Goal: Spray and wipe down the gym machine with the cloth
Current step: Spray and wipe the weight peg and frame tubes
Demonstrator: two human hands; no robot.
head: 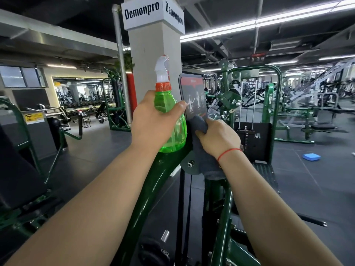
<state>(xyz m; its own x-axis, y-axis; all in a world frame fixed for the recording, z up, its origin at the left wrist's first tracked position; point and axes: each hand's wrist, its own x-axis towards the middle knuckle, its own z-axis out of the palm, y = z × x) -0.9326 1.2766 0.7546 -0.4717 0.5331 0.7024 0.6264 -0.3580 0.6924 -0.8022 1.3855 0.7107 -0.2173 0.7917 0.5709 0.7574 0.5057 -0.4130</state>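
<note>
Gripping green spray bottle (171, 120) in left hand (153, 120), right hand (219, 137) pressing cloth (199, 125) on placard (194, 96)

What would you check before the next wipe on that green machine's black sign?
1. Left hand grips the translucent green plastic spray bottle, held upright: ok.
2. Right hand grips the dark grey cloth: ok.
3. Cloth touches the black instruction placard at its lower edge: ok.
4. White trigger nozzle aimed at the placard: cannot tell.
5. Placard wet with spray: cannot tell.
</note>
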